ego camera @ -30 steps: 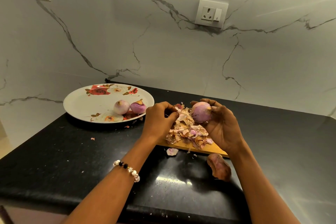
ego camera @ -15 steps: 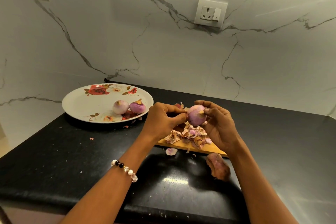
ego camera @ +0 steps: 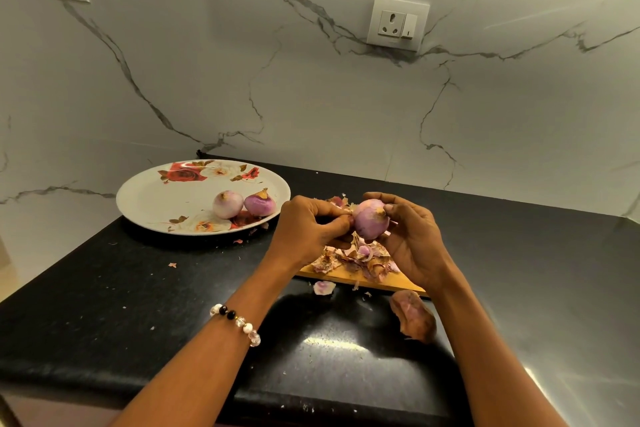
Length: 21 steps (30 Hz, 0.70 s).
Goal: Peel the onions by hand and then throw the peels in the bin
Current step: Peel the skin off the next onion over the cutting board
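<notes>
Both of your hands meet over the wooden board (ego camera: 360, 277) — your right hand (ego camera: 412, 243) cups a pale purple onion (ego camera: 369, 222) from the side and below, fingers curled round it, thumb near its dry tip, while your left hand (ego camera: 304, 229) pinches at the onion's left flank with curled fingertips. You hold the onion in the air, above the heap of papery peels (ego camera: 353, 258) that lies on the board.

To your left, a white floral plate (ego camera: 156, 198) sits on the black countertop (ego camera: 104, 305) and carries two onions near its right rim: a paler one (ego camera: 227, 204) just beside a more purple one (ego camera: 259, 204), the two touching or nearly so. Scraps of peel lie under them on the plate.

Your forearms reach in from the lower edge and converge; a beaded bracelet (ego camera: 235, 322) rings your left wrist. One small peel fragment (ego camera: 323, 287) lies on the counter just in front of the board — a larger brown piece (ego camera: 412, 319) lies near your right forearm. Two wall sockets sit on the marble backsplash (ego camera: 311, 97).
</notes>
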Tool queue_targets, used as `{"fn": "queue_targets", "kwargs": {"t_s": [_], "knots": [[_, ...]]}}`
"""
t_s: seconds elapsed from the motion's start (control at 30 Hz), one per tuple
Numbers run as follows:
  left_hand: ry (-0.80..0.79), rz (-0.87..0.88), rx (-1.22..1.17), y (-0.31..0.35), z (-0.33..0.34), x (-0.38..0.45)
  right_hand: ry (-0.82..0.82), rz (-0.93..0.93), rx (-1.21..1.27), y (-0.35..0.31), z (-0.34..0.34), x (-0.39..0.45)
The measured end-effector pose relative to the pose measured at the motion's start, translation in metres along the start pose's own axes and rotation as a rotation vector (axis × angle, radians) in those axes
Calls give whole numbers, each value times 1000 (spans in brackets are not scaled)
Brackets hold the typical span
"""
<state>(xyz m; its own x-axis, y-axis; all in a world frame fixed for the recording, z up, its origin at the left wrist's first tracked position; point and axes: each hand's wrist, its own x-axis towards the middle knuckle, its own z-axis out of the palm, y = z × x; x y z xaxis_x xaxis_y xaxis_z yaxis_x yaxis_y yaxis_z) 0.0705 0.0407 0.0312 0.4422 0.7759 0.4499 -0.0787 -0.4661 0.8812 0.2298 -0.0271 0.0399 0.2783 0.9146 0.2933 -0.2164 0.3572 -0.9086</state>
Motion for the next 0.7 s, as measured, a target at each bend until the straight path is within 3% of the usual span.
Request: {"fn": "queue_targets", "kwargs": {"t_s": [0.33, 0.7], "knots": [[140, 75, 105, -4, 5, 2, 20, 15, 34, 3, 3, 1], [-7, 81, 180, -3, -3, 2, -94, -68, -328, 5, -6, 3]]}}
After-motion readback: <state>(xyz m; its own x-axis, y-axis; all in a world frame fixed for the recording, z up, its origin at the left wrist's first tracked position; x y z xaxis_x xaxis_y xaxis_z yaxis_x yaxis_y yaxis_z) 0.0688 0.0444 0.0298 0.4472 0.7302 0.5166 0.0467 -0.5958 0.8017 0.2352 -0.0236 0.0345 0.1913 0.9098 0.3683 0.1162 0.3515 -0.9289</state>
